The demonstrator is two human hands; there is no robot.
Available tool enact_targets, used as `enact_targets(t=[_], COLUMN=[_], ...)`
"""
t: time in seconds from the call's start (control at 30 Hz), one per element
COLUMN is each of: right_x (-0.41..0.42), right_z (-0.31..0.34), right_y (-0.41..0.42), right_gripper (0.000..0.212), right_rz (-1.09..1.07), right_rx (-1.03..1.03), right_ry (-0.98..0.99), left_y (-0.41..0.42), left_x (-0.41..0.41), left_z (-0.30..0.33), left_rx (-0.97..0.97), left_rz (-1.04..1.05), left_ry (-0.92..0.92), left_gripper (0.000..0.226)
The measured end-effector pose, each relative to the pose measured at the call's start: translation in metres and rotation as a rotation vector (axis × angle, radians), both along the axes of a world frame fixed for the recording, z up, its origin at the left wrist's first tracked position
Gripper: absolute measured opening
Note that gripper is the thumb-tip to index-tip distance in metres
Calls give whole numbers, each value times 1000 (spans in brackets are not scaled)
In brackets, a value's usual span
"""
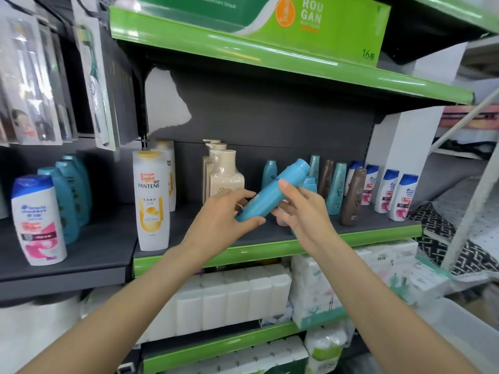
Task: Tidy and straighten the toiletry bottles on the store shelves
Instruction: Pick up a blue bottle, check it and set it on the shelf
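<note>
While the blue bottle (pixel 272 191) is held slantwise in the air in front of the middle shelf (pixel 270 249), cap up and to the right, base down and to the left, the step in hand is judged to be the picking-up and turning of one bottle before it is set back in line. It is carried by both hands. The lower end is gripped by the left hand (pixel 224 214), with the thumb curled under the base and the fingers wrapped over the top. The middle of the body is held by the right hand (pixel 302 209), its thumb laid along the front face and its fingers curled behind; how firmly those hidden fingers press cannot be told from this view.

On the shelf behind, a small blue bottle (pixel 309 184) stands just beside the raised one, and a row of teal, brown and white bottles (pixel 388 193) runs to the right. A bare stretch of shelf lies between the cream pump bottles (pixel 225 175) and that row. For the next move, the bottle probably needs to be brought upright, label forward, and lowered into that gap without the neighbours being knocked.
</note>
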State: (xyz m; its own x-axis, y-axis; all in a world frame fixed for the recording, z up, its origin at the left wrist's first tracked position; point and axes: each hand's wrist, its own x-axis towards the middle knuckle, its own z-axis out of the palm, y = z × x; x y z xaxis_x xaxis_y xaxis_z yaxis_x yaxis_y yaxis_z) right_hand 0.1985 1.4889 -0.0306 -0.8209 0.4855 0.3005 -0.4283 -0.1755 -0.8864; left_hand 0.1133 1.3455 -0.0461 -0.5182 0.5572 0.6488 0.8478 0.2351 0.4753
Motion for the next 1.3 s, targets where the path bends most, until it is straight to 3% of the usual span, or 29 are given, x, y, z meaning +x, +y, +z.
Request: enact_targets(t=[0.1, 0.17, 0.6, 0.8, 1.0, 1.3], right_x=[4, 5, 3, 0, -3, -19], right_z=[-4, -7, -15, -17, -18, -3], right_y=[2, 3, 6, 5, 7, 9], right_gripper=[30, 34, 34, 33, 28, 43], right_rz=[79, 121, 197, 198, 177, 99], right_rx=[-97, -135, -136, -157, -118, -44], right_ry=[59, 81, 38, 28, 6, 53], left_y=[-9, -13, -24, -26, -25, -15], left_x=[1, 1, -8, -13, -16, -23], left_z=[3, 3, -12, -14, -8, 3], left_rx=[-32, -66, 29, 26, 91, 101], left_rz=[-124, -134, 95, 117, 73, -151], left_ry=[-217, -217, 373, 419, 219, -406], left_gripper=[51, 60, 66, 67, 60, 25])
